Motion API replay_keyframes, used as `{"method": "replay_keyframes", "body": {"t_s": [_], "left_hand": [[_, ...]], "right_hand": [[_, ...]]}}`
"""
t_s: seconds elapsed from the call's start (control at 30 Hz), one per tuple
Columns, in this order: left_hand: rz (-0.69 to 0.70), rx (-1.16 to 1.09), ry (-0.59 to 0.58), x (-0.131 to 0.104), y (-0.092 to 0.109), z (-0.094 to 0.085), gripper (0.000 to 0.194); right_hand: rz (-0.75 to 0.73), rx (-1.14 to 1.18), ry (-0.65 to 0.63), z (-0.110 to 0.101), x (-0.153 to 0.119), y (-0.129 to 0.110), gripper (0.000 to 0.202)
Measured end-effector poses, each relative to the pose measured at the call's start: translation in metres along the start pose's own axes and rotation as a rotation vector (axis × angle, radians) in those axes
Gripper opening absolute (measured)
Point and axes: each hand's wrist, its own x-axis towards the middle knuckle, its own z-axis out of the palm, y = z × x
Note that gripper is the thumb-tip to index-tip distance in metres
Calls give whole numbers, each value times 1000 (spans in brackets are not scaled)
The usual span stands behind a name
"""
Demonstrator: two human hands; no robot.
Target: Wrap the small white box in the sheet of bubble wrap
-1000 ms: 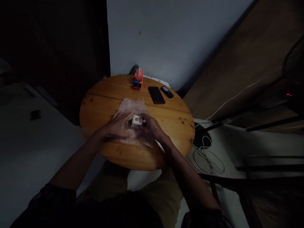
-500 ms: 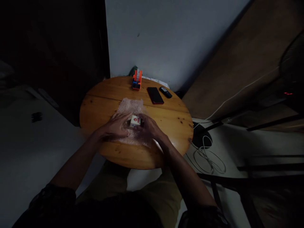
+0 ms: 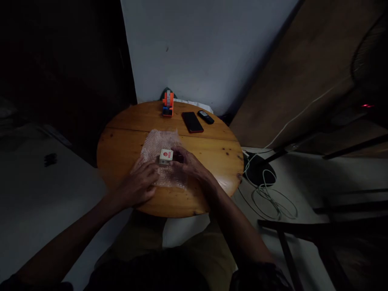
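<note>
A small whitish box with red print (image 3: 166,156) rests on a sheet of clear bubble wrap (image 3: 160,139) spread on the round wooden table. From the right, my right hand (image 3: 188,163) curves toward the box. Its thumb and forefinger are apart, their tips close to the box's right side; whether they touch it I cannot tell. My left hand (image 3: 141,182) lies palm down over the lower left edge of the wrap, fingers extended and thumb apart. That hand covers part of the wrap's edge.
On the wooden table (image 3: 212,155), an orange tape dispenser (image 3: 167,104) stands at the back. A black phone with a red edge (image 3: 192,122) and a small keypad phone (image 3: 205,117) lie right of it. Coiled cable (image 3: 269,194) is on the floor at right.
My left hand has drawn away from the box, down and left to the wrap's edge. My right hand stays beside the box. The whole view has shifted slightly.
</note>
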Motion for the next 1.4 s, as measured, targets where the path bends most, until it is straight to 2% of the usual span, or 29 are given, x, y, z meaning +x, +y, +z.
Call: {"method": "replay_keyframes", "body": {"t_s": [0.17,0.33,0.43,0.6,0.7,0.8,0.9,1.0,1.17,1.27,1.4], "left_hand": [[-3,3,128,7,0,4,20],[-119,-122,285,24,-5,-2,12],[-186,-197,262,34,-9,-7,9],[-205,-285,218,46,-14,-12,11],[-346,-373,213,58,-20,-11,11],[-529,-461,210,71,-27,-6,11],[-575,-537,221,81,-31,-1,10],[-583,-571,245,84,-31,4,7],[-585,-651,268,84,-30,9,8],[-565,-736,287,84,-32,13,12],[-560,-742,281,85,-35,16,16]], "right_hand": [[-5,-64,15,3,4,2,50],[36,-167,-3,-1,14,5,36],[50,-184,-33,-3,15,2,35],[85,-69,-105,-11,11,-10,45],[94,-5,-84,-22,8,-18,54],[89,143,-148,-31,5,-23,63],[104,184,-187,-32,5,-24,70],[96,63,-146,-25,8,-21,65],[94,-8,55,-12,18,-8,24],[126,71,119,-8,21,-3,24],[138,198,155,-5,19,-4,24]]}}
